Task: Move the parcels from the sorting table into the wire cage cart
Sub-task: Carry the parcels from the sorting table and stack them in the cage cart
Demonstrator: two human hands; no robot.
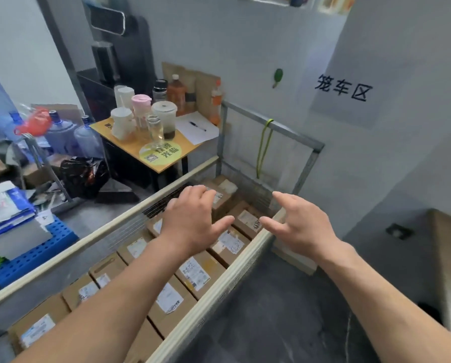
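Two bare arms are reaching out over a wire cage cart [130, 216]. The left hand [193, 218] and right hand [300, 226] are hovering above it, near each other, fingers spread and relaxed, gripping nothing. Brown cardboard parcels [195, 273] with white shipping labels are lying packed in rows inside the cart, directly beneath the hands. A green strap [263, 148] is hanging from the far rail. Beyond it is standing a small yellow table [130, 146], crowded with cups and bottles.

The wire cage cart [219, 286] runs from seven o'clock towards one o'clock, packed with brown cardboard parcels [195, 273] in rows, white labels up. At eleven o'clock, a yellow-topped desk [126, 146] carries cups [164, 113], paper [206, 133] and a pen [197, 126].
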